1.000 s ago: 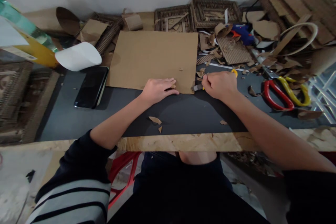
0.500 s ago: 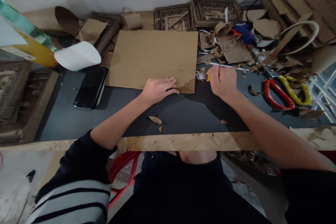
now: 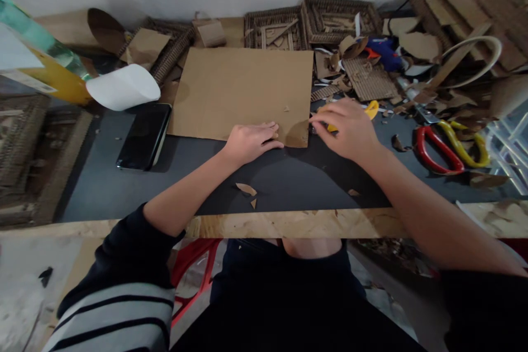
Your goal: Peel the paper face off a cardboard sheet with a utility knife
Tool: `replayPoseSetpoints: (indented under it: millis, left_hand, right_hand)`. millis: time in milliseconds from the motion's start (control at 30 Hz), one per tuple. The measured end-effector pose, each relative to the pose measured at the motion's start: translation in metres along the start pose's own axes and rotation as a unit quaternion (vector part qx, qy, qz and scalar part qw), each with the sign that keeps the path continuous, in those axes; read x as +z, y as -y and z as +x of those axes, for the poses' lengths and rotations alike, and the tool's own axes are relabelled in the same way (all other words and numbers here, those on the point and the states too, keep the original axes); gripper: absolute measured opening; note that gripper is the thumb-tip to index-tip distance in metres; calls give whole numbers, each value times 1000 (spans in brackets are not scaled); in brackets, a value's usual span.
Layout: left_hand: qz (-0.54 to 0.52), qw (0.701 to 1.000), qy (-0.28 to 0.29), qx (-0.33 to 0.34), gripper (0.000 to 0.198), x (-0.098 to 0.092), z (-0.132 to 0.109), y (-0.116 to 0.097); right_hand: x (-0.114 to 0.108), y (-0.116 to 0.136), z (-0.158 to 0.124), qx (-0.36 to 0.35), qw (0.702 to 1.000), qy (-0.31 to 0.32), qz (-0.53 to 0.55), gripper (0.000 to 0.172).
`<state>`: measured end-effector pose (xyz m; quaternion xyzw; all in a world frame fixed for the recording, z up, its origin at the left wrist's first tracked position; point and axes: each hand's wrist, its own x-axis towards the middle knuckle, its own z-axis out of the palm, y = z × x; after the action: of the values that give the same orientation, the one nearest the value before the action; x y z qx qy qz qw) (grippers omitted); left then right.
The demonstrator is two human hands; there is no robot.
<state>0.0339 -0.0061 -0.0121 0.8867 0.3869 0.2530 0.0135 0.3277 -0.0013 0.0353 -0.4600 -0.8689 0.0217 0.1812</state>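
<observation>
Head view: toward twelve o'clock lies a rectangular brown cardboard sheet (image 3: 235, 88); the person's left hand (image 3: 253, 139) rests flat, fingers extended, on its five-o'clock edge; beside its four-o'clock edge, the right hand (image 3: 346, 126) curls around a yellow-handled cutter (image 3: 372, 110).

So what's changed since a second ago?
The right hand, still gripping the yellow cutter, has shifted slightly away from the person, its fingers now stretched left toward the right edge of the cardboard sheet. The left hand stays on the sheet; the phone hasn't moved.
</observation>
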Motion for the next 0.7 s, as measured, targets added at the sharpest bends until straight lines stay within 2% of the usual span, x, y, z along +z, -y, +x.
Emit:
replayPoseSetpoints:
  millis: [67,133,300,467,700]
  left_hand:
    - [-6,1000,8,4,26,-1,0,0]
    - [-10,1000,11,13,28,0,0,1]
    - [5,999,-10,39,31,2,-2,4]
    - [0,1000,-6,28,32,1,-2,3]
    - [-20,999,-7,26,27,2,-1,2]
  right_hand:
    - [3,6,-3,-46,997,44,32,41]
    - [7,12,-7,-57,997,39,23,34]
    - [15,24,-14,-2,1000,-11,1,26]
    - [23,36,-18,33,998,-56,4,20]
    - [36,42,-17,85,993,-77,34,25]
